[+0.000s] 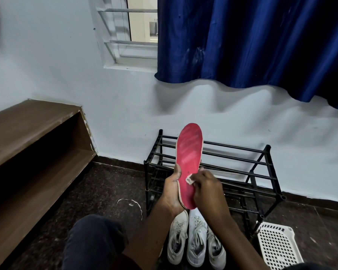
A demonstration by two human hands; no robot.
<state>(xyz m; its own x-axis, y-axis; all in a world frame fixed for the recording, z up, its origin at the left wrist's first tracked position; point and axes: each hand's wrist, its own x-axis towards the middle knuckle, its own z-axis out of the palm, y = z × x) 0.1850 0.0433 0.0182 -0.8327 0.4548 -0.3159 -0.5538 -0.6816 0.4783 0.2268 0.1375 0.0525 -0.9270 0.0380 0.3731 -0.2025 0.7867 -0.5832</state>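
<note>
Knee (94,240) in dark trousers at the bottom edge, with both hands raised ahead of it on a red insole (189,152).
Left hand (172,191) grasps the insole at its lower end, thumb on the left edge. The insole is held upright, red face toward the camera, in front of the black shoe rack (261,162). Right hand (207,190) pinches a small white pad (189,180) against the red face, low on the insole. White sneakers (195,242) stand on the dark floor directly below the hands — white perforated basket (277,248) to their right, loose white lace (131,202) to their left.
</note>
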